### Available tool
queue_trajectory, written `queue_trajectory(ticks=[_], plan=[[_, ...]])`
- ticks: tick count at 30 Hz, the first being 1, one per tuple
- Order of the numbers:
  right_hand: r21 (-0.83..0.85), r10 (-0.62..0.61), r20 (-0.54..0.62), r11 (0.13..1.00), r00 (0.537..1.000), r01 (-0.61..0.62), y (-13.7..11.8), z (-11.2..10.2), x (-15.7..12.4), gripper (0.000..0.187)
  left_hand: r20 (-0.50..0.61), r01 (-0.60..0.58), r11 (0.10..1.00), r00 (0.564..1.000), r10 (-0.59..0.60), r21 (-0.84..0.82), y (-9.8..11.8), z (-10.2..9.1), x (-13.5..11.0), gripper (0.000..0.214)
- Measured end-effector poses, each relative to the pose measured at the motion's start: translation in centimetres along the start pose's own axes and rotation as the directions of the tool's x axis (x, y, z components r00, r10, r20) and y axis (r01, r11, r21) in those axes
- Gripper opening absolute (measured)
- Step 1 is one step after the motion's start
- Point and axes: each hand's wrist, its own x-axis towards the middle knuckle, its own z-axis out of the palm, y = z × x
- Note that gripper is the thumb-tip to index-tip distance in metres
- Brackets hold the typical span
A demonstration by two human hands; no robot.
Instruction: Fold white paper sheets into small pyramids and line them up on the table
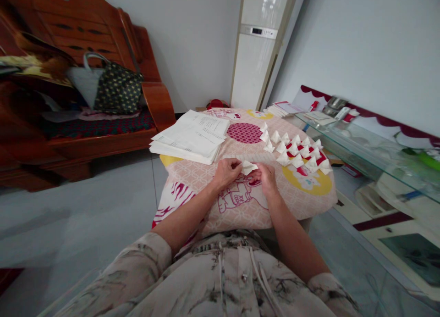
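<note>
Between my two hands is a small piece of folded white paper [248, 167], held just above the patterned tablecloth [195, 193]. My left hand [227, 172] pinches its left end between thumb and fingers. On the other side, my right hand [266, 177] grips the right end, its lower fingers curled beneath. Just beyond lies a flat strip of white paper [256, 157]. Several folded paper pieces [294, 149] with pointed tips stand in rows to the right. A stack of printed paper sheets [192, 136] rests at the table's left side.
A glass-topped cabinet [371, 156] borders the table on the right, with metal containers [335, 105] on it. More papers [283, 108] lie at the far right edge. A wooden bench [103, 138] with bags [118, 87] stands at left. A tall white air conditioner [253, 69] is behind.
</note>
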Motion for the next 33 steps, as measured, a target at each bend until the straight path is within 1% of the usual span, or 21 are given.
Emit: queue_trajectory(ticks=[2,6,8,11,14,18,22,26,29,33], plan=[[-0.012,0.007,0.000,1.000,1.000,-0.007,-0.1,0.0,0.0,0.045,-0.007,-0.002,1.000,1.000,0.002,-0.001,0.0,0.0,0.0,0.027],[-0.135,0.013,-0.012,0.991,1.000,-0.014,0.3,-0.2,0.1,0.056,-0.021,-0.001,1.000,1.000,0.001,-0.006,0.0,-0.1,-0.1,0.027],[-0.184,-0.004,-0.012,0.983,1.000,0.001,0.7,-0.3,0.2,0.062,-0.024,-0.004,1.000,1.000,0.003,-0.008,0.0,-0.1,-0.1,0.026],[-0.186,-0.044,0.008,0.982,0.999,0.045,1.1,-0.3,0.3,0.069,-0.028,-0.013,1.000,1.000,0.013,-0.004,0.0,0.0,-0.1,0.026],[-0.170,-0.061,0.010,0.984,0.998,0.062,1.3,-0.3,0.4,0.065,-0.029,-0.019,1.000,0.999,0.019,-0.002,0.1,-0.1,-0.1,0.027],[-0.195,-0.079,0.017,0.978,0.997,0.080,1.3,-0.4,0.3,0.061,-0.031,-0.005,1.000,1.000,0.005,0.000,0.2,0.0,-0.1,0.026],[-0.220,-0.089,0.037,0.971,0.995,0.095,1.1,-0.4,0.2,0.064,-0.029,-0.011,1.000,1.000,0.011,-0.009,0.1,0.0,-0.1,0.027],[-0.244,-0.144,0.060,0.957,0.988,0.154,0.9,-0.4,0.1,0.066,-0.026,-0.007,1.000,1.000,0.006,-0.028,0.0,0.0,0.0,0.027],[-0.244,-0.177,0.071,0.951,0.982,0.189,1.1,-0.4,0.2,0.062,-0.023,-0.008,1.000,1.000,0.007,-0.023,-0.2,0.0,0.0,0.026],[-0.229,-0.159,0.064,0.959,0.985,0.169,1.2,-0.3,0.2,0.055,-0.024,-0.007,1.000,1.000,0.006,-0.014,-0.3,0.0,0.1,0.023]])
